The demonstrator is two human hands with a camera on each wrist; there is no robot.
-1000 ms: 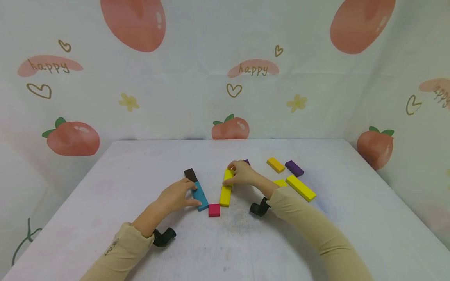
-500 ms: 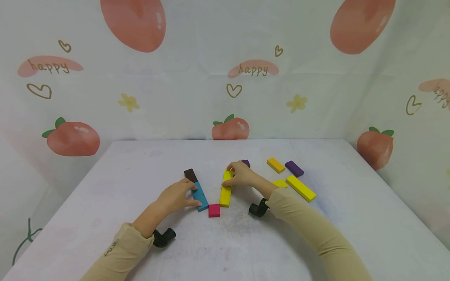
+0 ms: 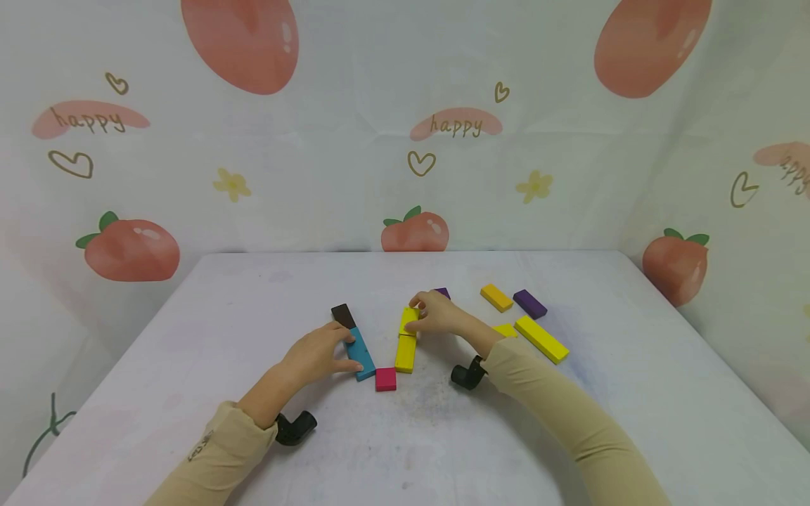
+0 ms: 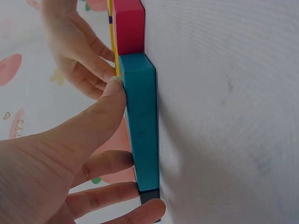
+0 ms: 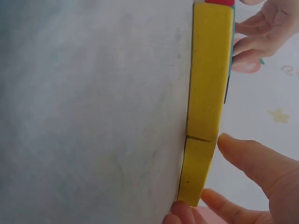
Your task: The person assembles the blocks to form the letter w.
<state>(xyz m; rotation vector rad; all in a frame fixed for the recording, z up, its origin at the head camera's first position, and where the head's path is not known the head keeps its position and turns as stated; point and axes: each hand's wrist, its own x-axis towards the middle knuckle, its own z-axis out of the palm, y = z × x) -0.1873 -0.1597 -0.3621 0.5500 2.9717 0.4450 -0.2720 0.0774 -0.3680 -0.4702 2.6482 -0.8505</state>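
In the head view my left hand rests over a long blue block, its thumb near one end and fingers toward the other. A dark brown block continues from its far end. A small red block lies at the near ends, between the blue block and a yellow block. My right hand holds a second yellow block lengthwise, with curled fingertips at its far end and the thumb beside the seam. In the right wrist view the two yellow blocks lie end to end.
To the right on the white table lie an orange block, a purple block and a long yellow block. Another yellow block is partly behind the right forearm. A further purple block shows behind the right hand.
The far yellow block has shifted slightly left and nearer, into line with the near one. My right thumb has drawn back, baring the seam. The left hand stays in place.
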